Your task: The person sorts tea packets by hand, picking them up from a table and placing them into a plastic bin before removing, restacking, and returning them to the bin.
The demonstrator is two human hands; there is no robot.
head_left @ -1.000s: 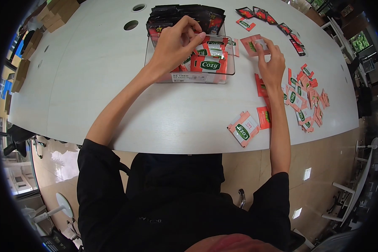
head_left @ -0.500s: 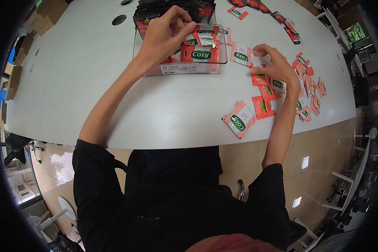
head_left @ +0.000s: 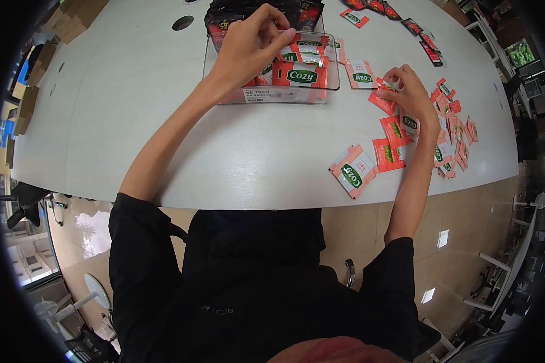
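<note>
Over the clear plastic bin (head_left: 332, 91), my left hand (head_left: 253, 45) has its fingers curled and its thumb tip close to the index finger. What it holds, if anything, is hidden. Red and white Cozy tea sachets (head_left: 302, 76) stand in the bin below it. To the right, my right hand (head_left: 413, 97) pinches the edge of a red tea sachet (head_left: 383, 101), which is tilted above the table. Under and beside this hand lie more loose sachets, including a red one (head_left: 387, 155) and a pale pink and white one (head_left: 353, 171).
Dark packets (head_left: 312, 13) fill the back of the bin. A scattered pile of sachets (head_left: 457, 130) lies right of my right forearm, and a row of small dark red packets (head_left: 412, 26) lies at the far right. The white table's (head_left: 236, 163) front edge is near my body.
My right hand has closed on a red sachet and tilted it up. My left hand stays over the bin. The whole view has shifted slightly, moving the table contents rightward.
</note>
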